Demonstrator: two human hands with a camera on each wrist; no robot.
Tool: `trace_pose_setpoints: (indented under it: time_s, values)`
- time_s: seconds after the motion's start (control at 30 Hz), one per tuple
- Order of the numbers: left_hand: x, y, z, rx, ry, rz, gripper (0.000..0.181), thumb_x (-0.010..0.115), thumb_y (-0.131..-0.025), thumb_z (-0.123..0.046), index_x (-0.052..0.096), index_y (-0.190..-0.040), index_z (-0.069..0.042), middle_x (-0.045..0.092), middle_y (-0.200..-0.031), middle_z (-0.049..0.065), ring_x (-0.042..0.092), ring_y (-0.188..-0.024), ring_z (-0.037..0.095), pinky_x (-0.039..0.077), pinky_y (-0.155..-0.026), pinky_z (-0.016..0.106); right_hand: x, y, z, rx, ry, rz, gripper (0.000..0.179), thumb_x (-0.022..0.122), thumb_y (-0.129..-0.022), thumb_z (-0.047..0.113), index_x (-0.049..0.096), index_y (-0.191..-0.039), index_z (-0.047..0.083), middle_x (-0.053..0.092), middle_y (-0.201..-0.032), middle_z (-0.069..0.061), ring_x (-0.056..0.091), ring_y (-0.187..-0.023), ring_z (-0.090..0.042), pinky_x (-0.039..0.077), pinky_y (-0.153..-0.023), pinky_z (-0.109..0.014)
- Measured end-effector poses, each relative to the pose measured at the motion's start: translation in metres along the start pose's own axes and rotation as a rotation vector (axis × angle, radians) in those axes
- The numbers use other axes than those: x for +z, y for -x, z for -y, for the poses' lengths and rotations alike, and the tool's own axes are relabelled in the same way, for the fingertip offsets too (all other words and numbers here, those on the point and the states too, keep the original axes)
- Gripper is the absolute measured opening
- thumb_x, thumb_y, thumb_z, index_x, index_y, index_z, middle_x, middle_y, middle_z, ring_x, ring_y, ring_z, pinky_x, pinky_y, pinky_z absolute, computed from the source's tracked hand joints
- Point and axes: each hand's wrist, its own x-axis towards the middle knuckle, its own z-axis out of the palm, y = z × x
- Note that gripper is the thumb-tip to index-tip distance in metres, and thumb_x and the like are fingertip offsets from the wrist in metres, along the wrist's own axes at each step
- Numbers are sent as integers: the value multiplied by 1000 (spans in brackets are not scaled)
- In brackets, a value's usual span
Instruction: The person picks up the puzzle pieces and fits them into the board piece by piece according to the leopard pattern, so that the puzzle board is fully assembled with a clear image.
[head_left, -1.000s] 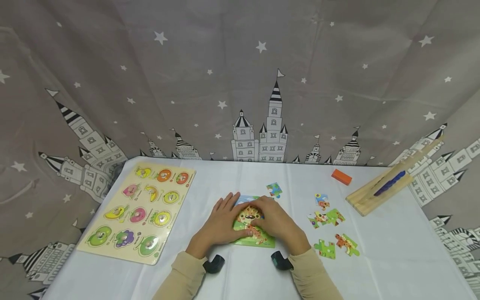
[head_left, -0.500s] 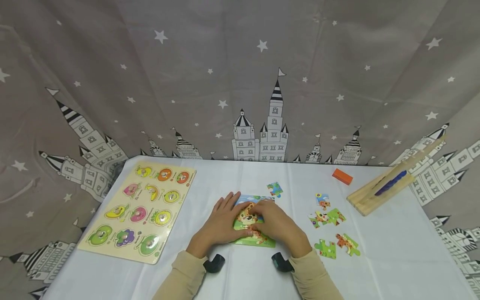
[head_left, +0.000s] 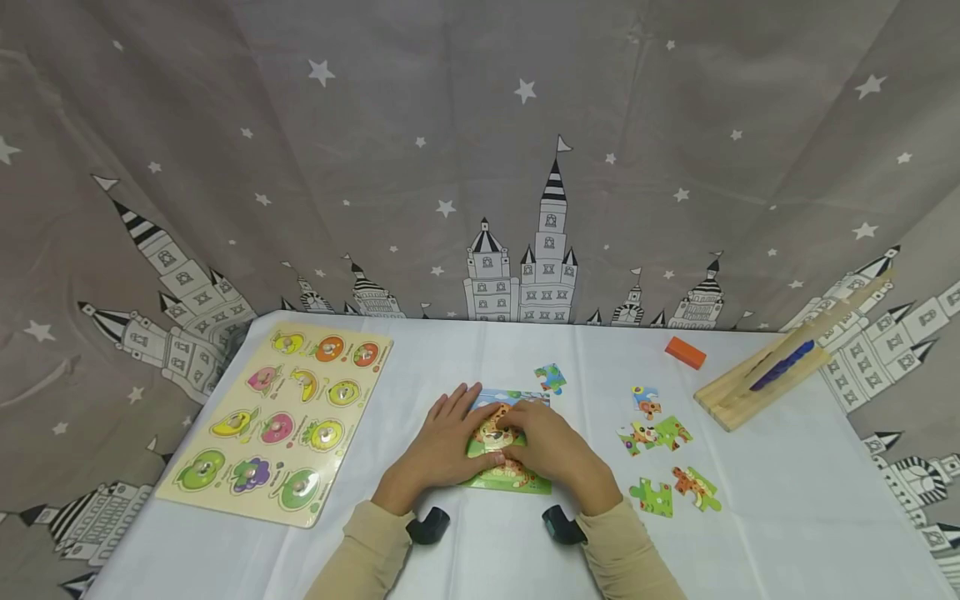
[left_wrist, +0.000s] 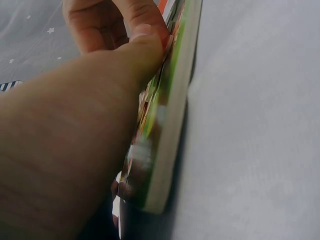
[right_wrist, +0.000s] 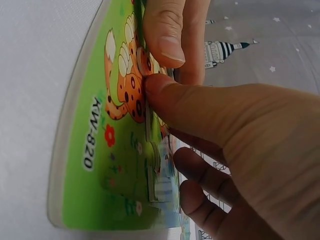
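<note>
A small jigsaw board (head_left: 536,483) with a spotted leopard cub on green lies between both hands. My left hand (head_left: 441,442) rests along its left side with fingers extended, thumb on the lower middle. My right hand (head_left: 558,446) bends over the right side, thumb and fingers curled about a puzzle piece (right_wrist: 143,61). In the right wrist view that piece stands slightly proud of the board, and both thumbs meet close beside it. The piece's far edge is hidden behind the fingers. In the left wrist view, the board's pale edge (left_wrist: 170,160) lies on the white cloth.
Right of the hands lie several loose puzzle pieces (head_left: 652,498); a blue one (head_left: 551,377) lies behind the board. A wooden fruit board (head_left: 288,450) is at left. An orange block (head_left: 686,353) and a wooden stand (head_left: 738,400) are at back right.
Both thumbs have shifted slightly over the lower middle of the board, and the right fingers have moved a little on the leopard's face. The loose pieces keep their places.
</note>
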Motion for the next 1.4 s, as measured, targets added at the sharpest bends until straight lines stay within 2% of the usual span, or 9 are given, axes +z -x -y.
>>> trace_pose_setpoints:
  time_s: [0.37, 0.67, 0.87, 1.0, 1.3, 1.4]
  values:
    - [1, -1, 1, -13, -24, 17, 73, 57, -95, -62, 41, -157, -26, 23, -171, 10, 15, -160, 34, 14, -129, 59, 3, 1, 1, 38, 5, -31, 25, 81, -88, 22, 77, -110, 11, 71, -112, -2, 65, -112, -24, 53, -103, -44]
    - [0, 0, -1, -6, -22, 2, 66, 58, -98, -55, 45, -155, -25, 25, -170, 12, 18, -158, 37, 17, -127, 61, 7, 2, 1, 59, 1, -64, 27, 80, -89, 21, 77, -113, 10, 71, -112, -1, 66, -110, -23, 55, -99, -42]
    - [2, -2, 1, -12, -26, -5, 57, 51, -103, -49, 45, -155, -27, 25, -170, 11, 18, -159, 36, 16, -128, 60, 9, 4, 4, 74, 52, -92, 29, 81, -88, 21, 76, -114, 10, 71, -114, -2, 65, -113, -25, 55, -102, -42]
    - [6, -3, 2, -15, -22, -37, 49, 45, -107, -43, 47, -153, -28, 28, -169, 10, 20, -158, 36, 18, -127, 60, 10, 5, 8, 84, 93, -107, 29, 81, -88, 21, 76, -113, 9, 70, -113, -2, 65, -111, -24, 55, -100, -41]
    - [7, -3, 0, -31, 1, -66, 48, 50, -105, -43, 51, -151, -27, 30, -168, 9, 21, -158, 35, 18, -127, 60, 9, 5, 14, 79, 164, -139, 25, 82, -86, 19, 78, -109, 9, 71, -108, -3, 66, -104, -25, 57, -93, -41]
    - [10, -4, 1, -30, 5, -87, 47, 51, -105, -42, 53, -149, -27, 33, -167, 10, 23, -157, 35, 19, -126, 60, 9, 5, 15, 87, 194, -142, 23, 82, -85, 18, 78, -106, 10, 71, -108, -3, 67, -106, -26, 56, -98, -42]
